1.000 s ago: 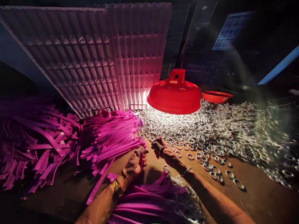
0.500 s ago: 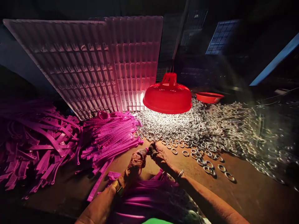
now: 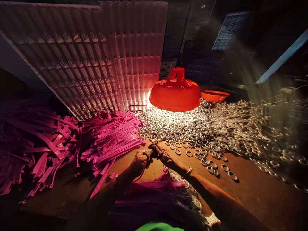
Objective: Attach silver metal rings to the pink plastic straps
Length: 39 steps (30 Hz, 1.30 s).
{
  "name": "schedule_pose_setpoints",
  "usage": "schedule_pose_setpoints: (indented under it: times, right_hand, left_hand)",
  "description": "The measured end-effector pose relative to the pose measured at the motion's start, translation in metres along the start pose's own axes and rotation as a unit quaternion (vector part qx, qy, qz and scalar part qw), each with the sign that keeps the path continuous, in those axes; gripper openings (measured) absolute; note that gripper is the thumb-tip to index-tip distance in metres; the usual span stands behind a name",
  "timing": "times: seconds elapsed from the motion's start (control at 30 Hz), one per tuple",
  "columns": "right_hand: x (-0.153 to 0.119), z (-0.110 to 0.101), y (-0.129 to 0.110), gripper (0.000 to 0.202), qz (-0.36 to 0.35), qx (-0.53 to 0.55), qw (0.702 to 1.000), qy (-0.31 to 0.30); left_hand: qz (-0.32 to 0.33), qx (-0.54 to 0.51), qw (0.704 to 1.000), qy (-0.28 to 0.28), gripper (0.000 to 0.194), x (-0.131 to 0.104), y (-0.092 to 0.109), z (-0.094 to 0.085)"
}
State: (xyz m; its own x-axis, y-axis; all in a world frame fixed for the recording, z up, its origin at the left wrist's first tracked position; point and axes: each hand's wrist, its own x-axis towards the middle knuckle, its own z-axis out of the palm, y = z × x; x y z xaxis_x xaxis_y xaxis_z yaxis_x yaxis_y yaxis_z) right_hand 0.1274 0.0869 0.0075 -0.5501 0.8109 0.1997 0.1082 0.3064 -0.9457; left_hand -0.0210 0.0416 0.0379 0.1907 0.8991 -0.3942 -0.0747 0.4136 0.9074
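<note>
Bench [image 3: 260, 192] in darkness; lamp [image 3: 175, 94] hangs low over it, presumably for close work. Left hand [image 3: 141, 160], fingers closed on a strap [image 3: 141, 175]; right hand [image 3: 165, 155] against it, grip unclear. Straps [image 3: 115, 136] heaped left, rings [image 3: 192, 130] right, likely for reach.

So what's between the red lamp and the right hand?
Loose metal rings, brightly lit below the red lamp, then a narrow strip of brown tabletop before the right hand. Shows in the head view.
</note>
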Motion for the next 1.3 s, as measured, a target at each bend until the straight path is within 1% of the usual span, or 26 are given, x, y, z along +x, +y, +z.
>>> schedule_pose_setpoints:
  times: [0.07,0.13,0.23,0.3,0.37,0.43,0.47,0.53,0.6,0.67,0.73,0.8,0.83,0.9,0.97,1.03,1.1,1.2,1.23,1.3]
  right_hand:
    - [-0.011,-0.003,-0.013,0.02,-0.012,-0.044,0.998,-0.038]
    - [-0.031,-0.003,-0.027,0.023,-0.001,-0.083,0.994,-0.063]
    - [-0.07,0.0,-0.049,0.026,0.01,-0.145,0.985,-0.088]
    - [-0.095,0.003,-0.061,0.026,0.021,-0.183,0.979,-0.089]
    - [-0.116,0.006,-0.07,0.027,0.038,-0.206,0.975,-0.078]
    - [-0.132,0.009,-0.075,0.025,0.042,-0.203,0.976,-0.071]
    - [-0.138,0.012,-0.076,0.023,0.041,-0.192,0.978,-0.07]
    - [-0.146,0.017,-0.077,0.023,0.04,-0.174,0.982,-0.063]
    - [-0.151,0.024,-0.076,0.024,0.053,-0.155,0.986,-0.037]
    - [-0.153,0.029,-0.074,0.024,0.084,-0.113,0.99,-0.015]
    - [-0.153,0.034,-0.072,0.022,0.115,-0.065,0.991,-0.007]
    - [-0.153,0.036,-0.071,0.021,0.142,-0.036,0.989,-0.03]
    - [-0.152,0.036,-0.071,0.021,0.152,-0.029,0.987,-0.046]
    - [-0.151,0.034,-0.072,0.02,0.168,-0.012,0.982,-0.079]
    - [-0.149,0.032,-0.076,0.011,0.172,-0.011,0.979,-0.11]
    - [-0.145,0.028,-0.081,0.002,0.167,-0.039,0.976,-0.137]
    - [-0.139,0.024,-0.088,0.007,0.147,-0.087,0.973,-0.158]
    - [-0.127,0.016,-0.099,0.007,0.082,-0.175,0.966,-0.169]
    - [-0.123,0.013,-0.101,0.005,0.062,-0.209,0.96,-0.177]
    - [-0.119,0.007,-0.104,0.004,0.062,-0.277,0.943,-0.172]
  left_hand:
    - [-0.009,-0.008,1.0,-0.002,0.025,-0.006,0.01,-0.001]
    - [-0.035,0.0,0.999,-0.017,0.029,-0.016,0.022,0.0]
    - [-0.086,0.055,0.992,-0.069,0.034,-0.036,0.037,0.007]
    - [-0.091,0.098,0.984,-0.12,0.036,-0.048,0.04,0.013]
    - [-0.071,0.112,0.976,-0.172,0.039,-0.06,0.034,0.019]
    - [-0.063,0.097,0.97,-0.214,0.042,-0.07,0.022,0.023]
    - [-0.074,0.077,0.968,-0.228,0.043,-0.075,0.015,0.024]
    - [-0.103,0.013,0.966,-0.237,0.043,-0.086,-0.001,0.025]
    - [-0.115,-0.042,0.966,-0.226,0.04,-0.095,-0.014,0.026]
    - [-0.086,-0.052,0.973,-0.209,0.039,-0.102,-0.021,0.027]
    - [-0.05,-0.031,0.979,-0.196,0.042,-0.106,-0.024,0.029]
    - [-0.04,-0.031,0.981,-0.185,0.046,-0.108,-0.022,0.031]
    - [-0.049,-0.037,0.982,-0.181,0.048,-0.108,-0.02,0.032]
    - [-0.085,-0.05,0.98,-0.172,0.051,-0.108,-0.018,0.034]
    - [-0.118,-0.05,0.979,-0.158,0.051,-0.106,-0.019,0.035]
    - [-0.136,-0.055,0.977,-0.153,0.05,-0.103,-0.023,0.036]
    - [-0.148,-0.081,0.974,-0.154,0.048,-0.101,-0.027,0.037]
    - [-0.158,-0.107,0.969,-0.16,0.042,-0.096,-0.029,0.038]
    - [-0.148,-0.091,0.972,-0.159,0.042,-0.094,-0.028,0.038]
    - [-0.109,-0.009,0.984,-0.144,0.043,-0.088,-0.026,0.036]
